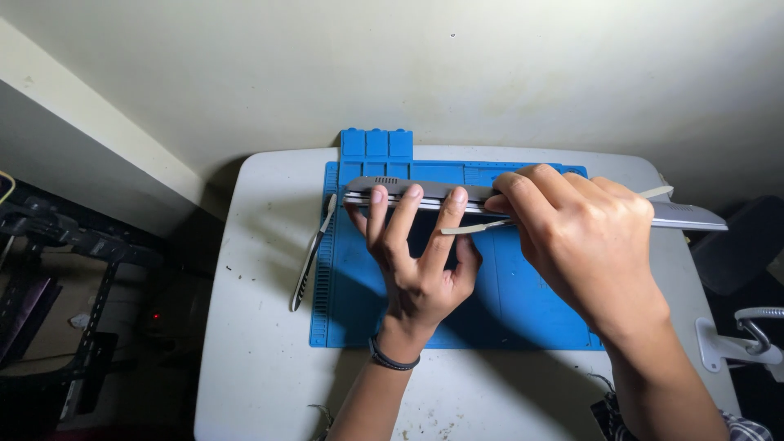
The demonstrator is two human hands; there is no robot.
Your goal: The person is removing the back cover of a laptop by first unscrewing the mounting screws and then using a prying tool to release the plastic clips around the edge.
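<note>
Both forearms reach in over the table's near edge. Her left hand [416, 261] props a closed grey laptop [523, 200] on edge above the blue mat [343, 310], fingers spread. Right hand [584, 237] pinches a pale pry tool [474, 228] into its seam; prying looks underway, wanting gentle leverage.

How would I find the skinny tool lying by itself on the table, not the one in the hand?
Look at the white table with the blue mat on it. Along the mat's left edge lies a long, thin tool with a dark handle and pale tip. Unlike the pale flat tool the right hand holds, no hand touches it.
</note>
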